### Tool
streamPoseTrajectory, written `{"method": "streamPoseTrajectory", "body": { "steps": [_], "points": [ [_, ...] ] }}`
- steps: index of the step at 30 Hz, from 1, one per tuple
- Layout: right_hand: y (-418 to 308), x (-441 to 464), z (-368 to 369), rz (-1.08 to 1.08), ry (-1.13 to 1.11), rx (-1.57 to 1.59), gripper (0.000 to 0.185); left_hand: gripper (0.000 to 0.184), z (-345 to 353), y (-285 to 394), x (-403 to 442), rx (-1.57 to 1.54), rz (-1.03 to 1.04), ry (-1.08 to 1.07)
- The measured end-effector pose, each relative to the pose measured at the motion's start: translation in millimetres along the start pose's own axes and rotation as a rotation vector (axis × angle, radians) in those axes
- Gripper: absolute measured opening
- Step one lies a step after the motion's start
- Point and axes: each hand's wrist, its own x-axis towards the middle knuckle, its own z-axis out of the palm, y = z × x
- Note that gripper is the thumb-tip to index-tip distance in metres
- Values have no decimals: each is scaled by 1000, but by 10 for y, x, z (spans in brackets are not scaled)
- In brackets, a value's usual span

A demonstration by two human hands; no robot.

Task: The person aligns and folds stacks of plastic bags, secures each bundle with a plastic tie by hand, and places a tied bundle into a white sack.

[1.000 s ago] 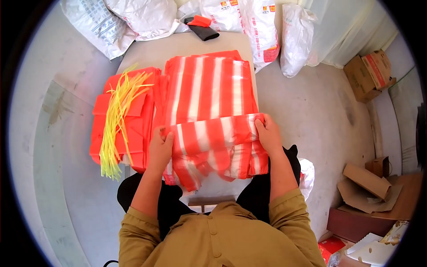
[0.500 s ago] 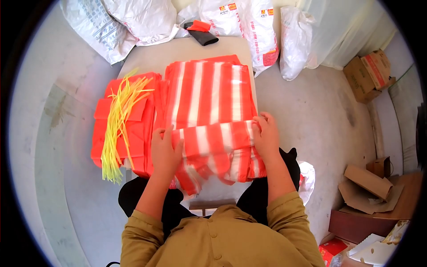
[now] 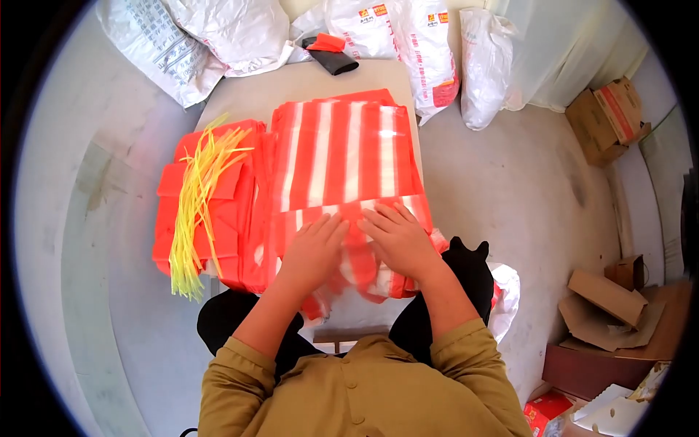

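A stack of red-and-white striped plastic bags (image 3: 337,156) lies on the table in front of me. Its top layer is folded over near the front edge, with loose ends hanging down toward my lap. My left hand (image 3: 314,249) rests flat on the left part of this fold, fingers stretched forward. Beside it, my right hand (image 3: 400,240) presses flat on the right part, its fingers also spread out. To the left sits a pile of plain red bags (image 3: 226,247), with a bunch of yellow strips (image 3: 193,211) draped over it.
Across the back stand white sacks (image 3: 364,33). A black-and-red item (image 3: 333,57) lies on the table's far edge (image 3: 247,91). Cardboard boxes (image 3: 604,120) are on the floor at right, with opened cartons (image 3: 611,309) nearer. My knees flank the table's front.
Both hands have moved inward from the sides of the fold and now lie flat on it, close together. The pinched folded edge has been let go and laid down.
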Motion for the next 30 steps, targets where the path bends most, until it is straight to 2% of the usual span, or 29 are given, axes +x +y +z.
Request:
{"method": "streamPoseTrajectory", "body": {
  "steps": [6,12,15,19,21,25,27,30],
  "points": [
    [-142,79,168,-71,153,-34,40,45,18,-29,0,5,33,34],
    [-56,39,313,-70,148,-103,37,43,97,-127,-58,48,50,60],
    [-13,-13,302,-22,147,-43,33,43,101,-169,-101,56,54,41],
    [162,-79,166,99,157,-120,32,43,114,-231,-147,72,49,22],
    [269,-153,167,159,212,-193,33,44,85,-251,-181,44,-7,17],
    [321,-259,-11,322,147,-154,35,44,64,-361,-256,96,-38,68],
    [356,-272,-34,398,167,-93,37,42,-75,-305,-233,30,-162,-23],
    [339,-186,-157,518,659,43,35,37,-423,-76,-110,-231,-387,-85]
  ]
}}
